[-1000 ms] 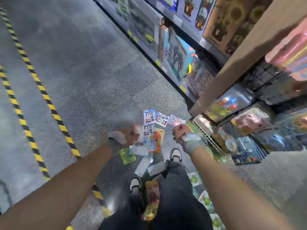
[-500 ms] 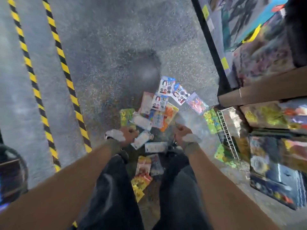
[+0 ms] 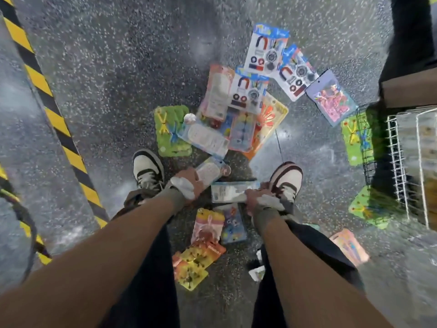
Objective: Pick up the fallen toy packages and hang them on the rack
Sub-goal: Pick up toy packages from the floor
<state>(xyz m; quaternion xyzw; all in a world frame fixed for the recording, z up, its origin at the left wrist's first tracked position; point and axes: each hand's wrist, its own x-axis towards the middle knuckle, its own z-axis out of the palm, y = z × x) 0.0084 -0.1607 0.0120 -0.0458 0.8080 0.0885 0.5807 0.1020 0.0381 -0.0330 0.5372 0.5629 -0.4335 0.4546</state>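
Observation:
Several toy packages lie scattered on the speckled floor between and ahead of my shoes. My left hand (image 3: 189,184) grips the near end of a white and blue blister package (image 3: 211,170) lying on the floor. My right hand (image 3: 256,201) pinches the right end of a flat white package (image 3: 230,191) beside my right shoe (image 3: 287,179). Magnet sets (image 3: 264,49) and a pink packet (image 3: 331,100) lie farther out. The white wire rack (image 3: 402,166) stands at the right edge. The frame is motion-blurred, so the fingers are not sharp.
Green packages (image 3: 172,132) and a yellow-orange stack (image 3: 196,263) lie around my feet, with more green ones (image 3: 354,140) by the rack's base. A yellow-black striped line (image 3: 54,119) crosses the floor at left. A shelf unit (image 3: 409,91) rises at right.
My view has tipped down from the shelves to the floor. Both hands have dropped from above the pile onto two white packages near my shoes.

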